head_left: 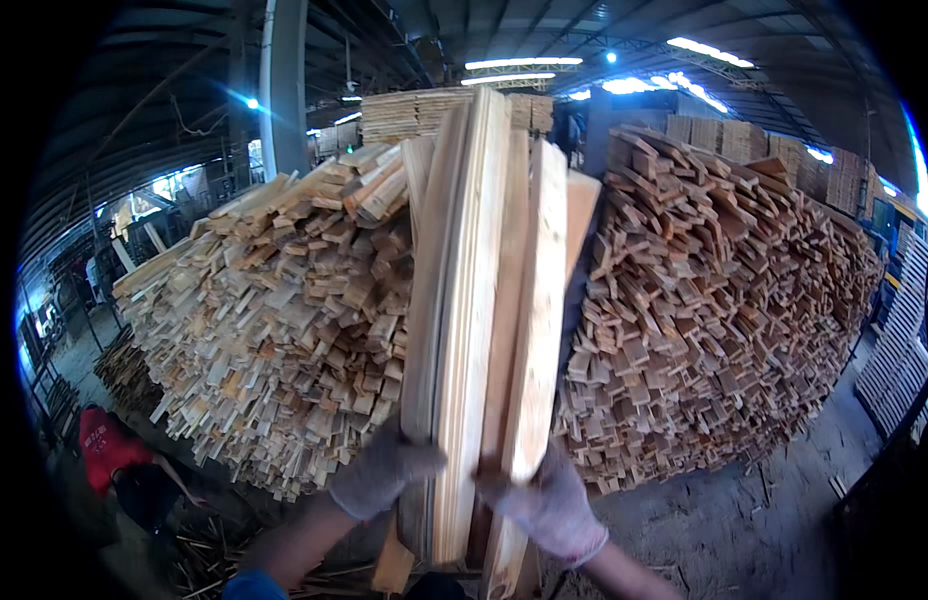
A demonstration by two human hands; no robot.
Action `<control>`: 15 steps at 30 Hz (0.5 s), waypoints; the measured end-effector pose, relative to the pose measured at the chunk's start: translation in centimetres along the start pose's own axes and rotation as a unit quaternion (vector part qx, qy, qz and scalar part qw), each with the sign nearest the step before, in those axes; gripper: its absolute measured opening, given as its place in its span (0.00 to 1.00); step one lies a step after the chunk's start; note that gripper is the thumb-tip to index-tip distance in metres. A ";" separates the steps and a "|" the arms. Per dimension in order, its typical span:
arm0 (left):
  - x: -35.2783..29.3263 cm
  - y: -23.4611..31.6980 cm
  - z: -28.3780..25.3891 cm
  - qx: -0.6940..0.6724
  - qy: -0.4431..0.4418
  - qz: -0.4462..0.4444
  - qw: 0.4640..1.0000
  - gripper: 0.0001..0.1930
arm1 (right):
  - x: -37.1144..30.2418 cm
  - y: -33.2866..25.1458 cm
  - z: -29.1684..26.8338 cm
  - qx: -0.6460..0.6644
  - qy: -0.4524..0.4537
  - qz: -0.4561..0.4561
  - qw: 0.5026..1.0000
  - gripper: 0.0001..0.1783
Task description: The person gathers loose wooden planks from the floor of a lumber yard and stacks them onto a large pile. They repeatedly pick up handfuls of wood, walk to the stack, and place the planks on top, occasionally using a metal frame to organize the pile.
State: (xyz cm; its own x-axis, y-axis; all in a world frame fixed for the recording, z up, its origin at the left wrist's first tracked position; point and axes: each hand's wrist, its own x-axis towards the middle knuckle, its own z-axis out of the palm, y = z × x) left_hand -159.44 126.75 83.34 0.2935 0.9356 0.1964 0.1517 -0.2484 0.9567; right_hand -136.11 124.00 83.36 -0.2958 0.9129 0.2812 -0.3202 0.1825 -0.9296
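A bundle of long wooden boards stands nearly upright in front of me, its strips of pale and browner wood pressed side by side. My left hand, in a light work glove, grips the bundle low on its left side. On the right side my right hand, gloved too, closes around the lower part of the boards. Some fingers are hidden behind the wood. The bundle's top rises in front of the stacks behind it, and its lower ends reach down between my forearms.
A tall pile of loose boards stands behind on the left, another browner pile on the right. A person in a red shirt bends at the lower left. Scrap strips litter the floor there. A grey column rises behind the left pile.
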 end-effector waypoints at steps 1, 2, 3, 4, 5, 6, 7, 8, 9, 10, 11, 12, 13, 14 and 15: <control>2.5 0.9 -0.4 0.010 0.004 0.048 0.999 0.29 | 2.6 -0.6 -0.9 0.006 -0.019 -0.002 1.000 0.19; 4.7 3.7 -0.6 -0.021 0.017 0.061 0.998 0.25 | 4.7 -2.0 -1.1 0.061 -0.015 -0.002 0.998 0.17; 6.3 6.2 -1.5 0.024 -0.001 0.109 0.994 0.26 | 6.6 -3.8 -0.5 0.128 -0.025 -0.005 0.991 0.15; 6.4 7.8 -4.3 0.077 0.012 0.128 0.989 0.27 | 9.2 -4.5 1.4 0.191 -0.065 -0.007 0.979 0.13; 7.3 9.6 -6.3 0.114 0.009 0.165 0.980 0.28 | 11.7 -6.6 1.6 -0.138 -0.116 -0.149 0.972 0.11; 8.2 12.0 -7.4 0.069 0.016 0.154 0.986 0.29 | 14.2 -8.3 2.0 -0.259 -0.139 -0.193 0.936 0.10; 9.7 14.0 -8.2 0.014 0.015 0.148 0.989 0.29 | 16.6 -10.0 1.8 -0.380 -0.144 -0.241 0.881 0.10; 11.4 16.6 -8.0 -0.115 0.016 0.091 0.989 0.28 | 19.4 -11.4 2.4 -0.227 -0.146 -0.131 0.954 0.17; 13.7 18.4 -9.8 -0.082 0.016 0.105 0.991 0.28 | 22.0 -13.0 3.3 -0.054 -0.115 -0.031 0.991 0.26; 15.8 19.5 -12.0 -0.051 0.025 0.111 0.992 0.28 | 23.8 -14.7 4.3 -0.045 -0.120 -0.023 0.992 0.35; 17.7 20.4 -14.2 -0.015 0.038 0.115 0.993 0.27 | 26.6 -15.7 4.8 -0.046 -0.136 -0.010 0.990 0.36; 19.5 20.8 -16.3 -0.010 0.051 0.111 0.992 0.28 | 29.9 -15.8 5.3 -0.041 -0.156 0.005 0.987 0.37; 22.5 20.9 -18.3 -0.009 0.051 0.114 0.992 0.28 | 33.5 -15.8 5.3 -0.042 -0.141 -0.003 0.989 0.38; 25.8 21.0 -19.9 -0.011 0.046 0.118 0.992 0.29 | 37.0 -15.7 5.0 -0.045 -0.119 -0.012 0.992 0.38; 28.9 20.5 -21.7 0.063 0.033 0.138 0.988 0.29 | 39.8 -15.4 4.7 -0.047 -0.100 -0.014 0.994 0.39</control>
State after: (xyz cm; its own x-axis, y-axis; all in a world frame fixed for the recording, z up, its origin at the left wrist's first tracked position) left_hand -168.37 154.16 113.31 0.2783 0.8415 0.4630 0.1930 -0.5212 0.8313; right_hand -147.14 155.77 110.00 -0.4636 0.8178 0.3411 -0.2488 0.2493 -0.9359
